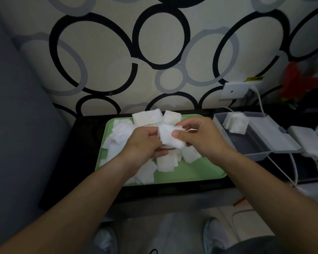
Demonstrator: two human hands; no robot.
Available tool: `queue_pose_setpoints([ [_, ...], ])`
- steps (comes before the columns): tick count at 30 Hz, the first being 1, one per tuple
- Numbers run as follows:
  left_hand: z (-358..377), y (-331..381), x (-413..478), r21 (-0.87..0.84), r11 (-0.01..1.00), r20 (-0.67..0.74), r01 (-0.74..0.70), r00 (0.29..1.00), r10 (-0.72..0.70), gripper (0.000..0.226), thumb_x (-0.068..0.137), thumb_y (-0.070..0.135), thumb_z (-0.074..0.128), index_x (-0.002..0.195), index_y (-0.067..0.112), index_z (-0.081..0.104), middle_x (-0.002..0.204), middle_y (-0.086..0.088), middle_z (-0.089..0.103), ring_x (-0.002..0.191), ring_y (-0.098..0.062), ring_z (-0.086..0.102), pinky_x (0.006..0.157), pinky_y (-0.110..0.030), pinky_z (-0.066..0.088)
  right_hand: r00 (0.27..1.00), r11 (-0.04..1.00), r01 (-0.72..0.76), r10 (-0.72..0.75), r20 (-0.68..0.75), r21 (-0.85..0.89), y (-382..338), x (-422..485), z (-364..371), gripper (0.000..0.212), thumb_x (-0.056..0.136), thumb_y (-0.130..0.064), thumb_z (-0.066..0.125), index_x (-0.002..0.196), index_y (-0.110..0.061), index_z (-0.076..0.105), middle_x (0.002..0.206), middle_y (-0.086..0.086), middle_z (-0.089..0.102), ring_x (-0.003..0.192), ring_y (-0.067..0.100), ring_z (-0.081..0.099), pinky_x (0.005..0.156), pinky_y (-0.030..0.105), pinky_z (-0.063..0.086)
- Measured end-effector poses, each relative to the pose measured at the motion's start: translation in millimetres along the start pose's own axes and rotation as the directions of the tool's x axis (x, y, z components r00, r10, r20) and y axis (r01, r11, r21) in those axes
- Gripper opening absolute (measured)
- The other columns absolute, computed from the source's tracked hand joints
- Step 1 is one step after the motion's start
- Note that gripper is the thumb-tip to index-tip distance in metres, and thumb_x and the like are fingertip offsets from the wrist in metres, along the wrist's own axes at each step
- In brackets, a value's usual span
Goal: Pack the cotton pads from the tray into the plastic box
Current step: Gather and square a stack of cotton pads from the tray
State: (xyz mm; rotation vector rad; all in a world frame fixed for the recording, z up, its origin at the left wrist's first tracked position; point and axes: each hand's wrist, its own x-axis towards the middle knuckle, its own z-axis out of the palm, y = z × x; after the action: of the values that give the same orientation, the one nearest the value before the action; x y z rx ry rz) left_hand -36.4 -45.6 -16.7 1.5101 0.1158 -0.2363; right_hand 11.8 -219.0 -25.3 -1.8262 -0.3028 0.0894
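- A green tray (191,171) lies on a dark desk (77,143), right in front of the person.
- Lots of loose cotton pads (121,132) lie in a messy heap on the tray. They cover its left side and its back. The front right corner of the tray is bare.
- Both hands are up over the middle of the tray, close together.
- The left hand (147,142) has its fingers curled. It holds the left side of a small stack of cotton pads (170,136).
- The right hand (200,136) pinches the right side of the same stack, with its thumb pressed on the front.
- So the stack sits between the two hands, above the heap on the tray.
- A grey plastic box (255,142) stands open on the desk just to the right of the tray.
- A few packed pads (235,122) lean in the back left corner of the box, the part nearest the tray. The rest of the box floor is bare.
- A white charger (308,140) lies past the box, farther right of the tray, with white cables (294,167) near it.
- A wall socket (235,92) is behind the tray, to the right, on a wall with ring shapes.
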Motion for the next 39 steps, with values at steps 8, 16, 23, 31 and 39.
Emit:
queue_pose_setpoints([
  [8,-2.8,5.8,-1.7,-0.158,0.985,-0.027,0.076,0.996,-0.081,0.023,0.094,0.021,0.061,0.111,0.009,0.07,0.104,-0.012,0.076,0.093,-0.024,0.074,0.081,-0.035,0.061,0.98,0.958,0.177,-0.193,-0.052,-0.224,0.5,-0.5,4.7,0.012,0.076,-0.025,0.084,0.08,-0.02,0.073,0.074,-0.001,0.069,0.062,0.013,0.061,0.062,0.033,0.054],
  [16,-17.3,0.8,1.4,0.067,0.988,-0.325,-0.141,0.933,0.155,0.016,0.088,0.005,0.069,0.086,0.021,0.07,0.086,0.003,0.075,0.082,-0.014,0.071,0.065,-0.023,0.058,0.986,0.804,0.014,0.088,0.142,-0.595,26.8,-5.2,24.0,0.024,0.089,-0.04,0.068,0.099,-0.019,0.065,0.089,-0.005,0.066,0.08,0.011,0.061,0.075,0.032,0.052],
  [23,-26.7,0.0,1.6,0.102,0.982,-0.33,-0.158,0.926,0.184,0.015,0.087,0.008,0.069,0.086,0.023,0.07,0.092,-0.001,0.076,0.088,-0.017,0.072,0.067,-0.025,0.059,0.965,0.761,0.028,0.149,0.216,-0.648,27.7,-5.6,32.7,0.029,0.078,-0.022,0.08,0.098,-0.027,0.06,0.082,-0.011,0.061,0.076,0.005,0.057,0.069,0.024,0.048],
  [31,-29.8,-3.5,5.0,-0.031,0.996,-0.375,-0.087,0.924,0.069,0.014,0.088,0.009,0.071,0.088,0.023,0.07,0.096,-0.002,0.074,0.093,-0.018,0.07,0.067,-0.024,0.059,0.943,0.955,-0.279,0.252,0.217,0.105,-0.6,-3.4,6.3,0.01,0.092,-0.009,0.064,0.099,-0.012,0.07,0.09,0.007,0.069,0.076,0.014,0.062,0.067,0.025,0.049],
  [39,3.1,-3.3,3.4,-0.193,0.98,-0.226,-0.056,0.974,0.011,0.012,0.088,0.012,0.072,0.098,0.017,0.073,0.096,-0.002,0.077,0.088,-0.014,0.073,0.072,-0.024,0.06,0.934,0.852,-0.335,0.245,0.26,0.402,-12.4,-7.1,-2.3,0.01,0.087,-0.012,0.069,0.097,-0.01,0.068,0.083,0.007,0.067,0.068,0.017,0.061,0.063,0.028,0.046],
])
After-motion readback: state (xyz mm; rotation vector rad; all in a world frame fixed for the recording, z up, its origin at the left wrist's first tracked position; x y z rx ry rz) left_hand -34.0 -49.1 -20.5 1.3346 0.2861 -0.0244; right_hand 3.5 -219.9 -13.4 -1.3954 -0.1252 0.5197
